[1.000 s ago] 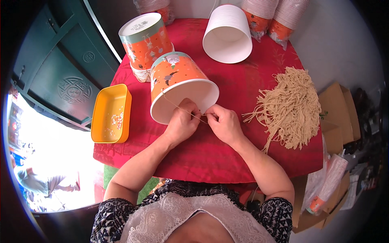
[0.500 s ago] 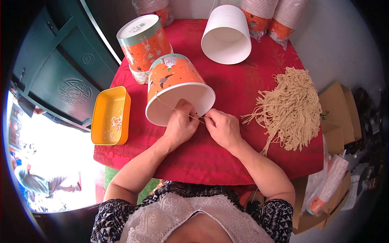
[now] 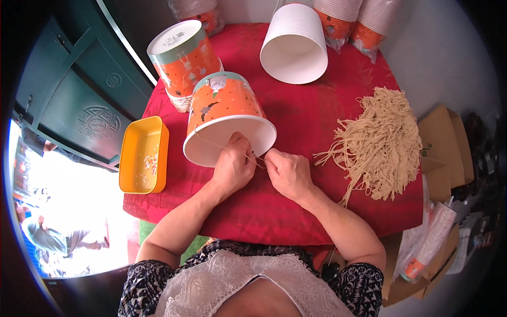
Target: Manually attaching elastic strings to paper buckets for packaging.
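Observation:
An orange printed paper bucket (image 3: 224, 108) lies tilted on its side on the red tablecloth (image 3: 296, 211), its white open mouth toward me. My left hand (image 3: 232, 166) grips its near rim and pinches a beige string (image 3: 222, 143) that crosses the mouth. Just to the right, my right hand (image 3: 285, 171) pinches the other end of that string beside the rim. The two hands almost touch.
A heap of beige strings (image 3: 383, 142) lies at the right. A yellow tray (image 3: 142, 153) sits at the table's left edge. Another orange bucket (image 3: 182, 55) stands behind; a stack of white buckets (image 3: 296, 45) lies at the back. Sleeved cups (image 3: 364, 21) stand beyond. Cardboard boxes (image 3: 443, 142) sit right.
The tilted bucket has shifted slightly left and turned, and both hands have moved a little lower along its rim while keeping hold of the string.

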`<act>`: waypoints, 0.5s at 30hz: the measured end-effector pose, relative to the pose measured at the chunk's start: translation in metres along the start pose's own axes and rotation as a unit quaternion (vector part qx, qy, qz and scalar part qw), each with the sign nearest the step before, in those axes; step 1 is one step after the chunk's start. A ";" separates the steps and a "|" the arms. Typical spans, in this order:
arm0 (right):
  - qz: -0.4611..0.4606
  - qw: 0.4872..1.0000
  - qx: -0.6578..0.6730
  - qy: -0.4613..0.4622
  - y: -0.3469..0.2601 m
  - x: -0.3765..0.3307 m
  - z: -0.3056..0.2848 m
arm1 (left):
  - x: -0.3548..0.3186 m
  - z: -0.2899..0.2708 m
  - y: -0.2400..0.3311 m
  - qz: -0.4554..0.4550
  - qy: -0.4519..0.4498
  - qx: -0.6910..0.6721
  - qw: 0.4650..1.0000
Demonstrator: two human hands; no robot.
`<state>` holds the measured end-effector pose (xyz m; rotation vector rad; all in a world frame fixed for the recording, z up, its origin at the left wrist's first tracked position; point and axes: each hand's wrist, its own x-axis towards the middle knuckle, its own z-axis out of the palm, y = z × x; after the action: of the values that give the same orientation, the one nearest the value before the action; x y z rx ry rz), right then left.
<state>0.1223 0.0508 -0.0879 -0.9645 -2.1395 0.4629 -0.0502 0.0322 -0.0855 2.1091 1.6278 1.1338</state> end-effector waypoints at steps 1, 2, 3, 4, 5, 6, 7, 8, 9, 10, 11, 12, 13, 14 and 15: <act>0.001 1.000 0.002 -0.002 0.000 0.000 0.000 | 0.000 0.000 0.000 0.000 0.001 0.003 1.000; -0.003 1.000 0.004 -0.004 0.000 0.000 0.000 | 0.000 0.000 0.000 -0.003 0.000 0.003 1.000; -0.007 1.000 0.007 -0.006 0.000 0.000 0.000 | 0.000 0.000 0.000 -0.001 0.000 0.007 1.000; -0.006 1.000 0.009 -0.007 0.001 0.000 0.000 | 0.001 0.001 0.000 0.001 0.001 0.011 1.000; -0.011 1.000 0.012 -0.008 0.001 0.000 0.001 | 0.001 0.001 -0.001 -0.002 -0.001 0.011 1.000; -0.016 1.000 0.015 -0.009 0.002 0.000 0.001 | 0.001 0.002 -0.002 -0.004 -0.001 0.015 1.000; -0.014 1.000 0.016 -0.011 0.002 0.000 0.001 | 0.002 0.003 -0.003 -0.007 -0.002 0.020 1.000; -0.015 1.000 0.015 -0.015 0.003 0.001 0.001 | 0.002 0.004 -0.004 -0.009 -0.003 0.020 1.000; -0.016 1.000 0.013 -0.020 0.002 0.001 0.000 | 0.003 0.004 -0.004 -0.006 -0.001 0.018 1.000; -0.017 1.000 0.014 -0.020 0.001 0.000 0.000 | 0.003 0.004 -0.004 -0.002 0.001 0.017 1.000; -0.016 1.000 0.009 -0.024 0.000 -0.001 -0.001 | 0.002 0.004 -0.003 -0.003 0.002 0.017 1.000; -0.018 0.999 0.004 -0.027 0.000 0.001 -0.001 | 0.003 0.003 -0.003 -0.017 -0.003 0.016 1.000; -0.023 0.999 0.004 -0.026 -0.001 0.001 -0.001 | 0.004 0.003 -0.003 -0.030 -0.007 0.014 0.999; -0.012 1.000 0.014 -0.025 -0.001 0.001 0.000 | 0.004 0.002 -0.003 -0.028 -0.003 0.016 0.999; -0.003 0.999 0.023 -0.023 0.000 0.000 -0.001 | 0.004 0.003 -0.002 -0.035 -0.005 0.014 0.999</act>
<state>0.1225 0.0510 -0.0873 -0.9310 -2.1624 0.5338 -0.0497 0.0370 -0.0871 2.0530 1.7086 1.0836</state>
